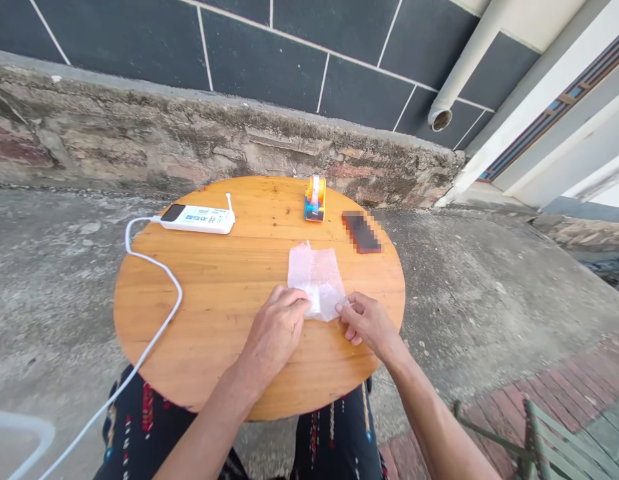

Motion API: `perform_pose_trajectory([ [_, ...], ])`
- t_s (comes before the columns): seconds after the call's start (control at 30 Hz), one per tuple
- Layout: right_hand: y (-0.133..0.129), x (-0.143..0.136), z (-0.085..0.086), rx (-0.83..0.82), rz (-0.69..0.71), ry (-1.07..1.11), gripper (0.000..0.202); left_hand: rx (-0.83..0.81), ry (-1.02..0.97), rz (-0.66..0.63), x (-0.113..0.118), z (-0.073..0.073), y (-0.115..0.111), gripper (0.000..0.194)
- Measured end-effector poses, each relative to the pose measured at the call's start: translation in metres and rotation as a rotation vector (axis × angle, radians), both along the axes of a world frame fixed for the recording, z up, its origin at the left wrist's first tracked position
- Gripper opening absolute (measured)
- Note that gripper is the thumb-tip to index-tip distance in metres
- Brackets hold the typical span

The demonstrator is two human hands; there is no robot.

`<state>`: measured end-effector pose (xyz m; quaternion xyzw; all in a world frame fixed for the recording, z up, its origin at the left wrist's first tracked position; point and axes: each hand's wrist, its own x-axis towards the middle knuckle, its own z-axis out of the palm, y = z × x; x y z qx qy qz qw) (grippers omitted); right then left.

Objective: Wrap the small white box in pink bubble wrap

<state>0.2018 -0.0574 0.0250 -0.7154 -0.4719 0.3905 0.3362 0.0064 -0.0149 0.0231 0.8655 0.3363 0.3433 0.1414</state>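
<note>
A translucent sheet of bubble wrap (pixel 315 267) lies on the round wooden table, its near end folded over a small whitish thing I cannot make out clearly. My left hand (pixel 279 317) is closed at the near left edge of the wrap, fingertips pressed together on it. On the near right corner, my right hand (pixel 363 321) pinches the wrap between thumb and forefinger, the other fingers curled beneath. Beyond the wrap stands a yellow and blue tape dispenser (pixel 315 200) with a roll of tape in it.
The wooden table (pixel 204 327) carries a white power bank (pixel 202 219) at the back left, its white cable (pixel 164 320) trailing off the left edge. A phone (pixel 362 232), partly pixelated, lies at the right. A stone wall base (pixel 239 150) runs behind. A green chair (pixel 554 440) stands lower right.
</note>
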Motion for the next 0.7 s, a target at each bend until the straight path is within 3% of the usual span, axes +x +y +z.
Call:
perform_pose_trajectory([
  [0.27, -0.001, -0.025, -0.016, 0.221, -0.093, -0.017, 0.021, -0.002, 0.016, 0.003, 0.0, 0.003, -0.001, 0.024],
  [0.7, 0.003, -0.044, -0.022, 0.51, -0.134, -0.014, 0.022, -0.014, 0.015, -0.01, 0.0, 0.003, -0.002, 0.025],
])
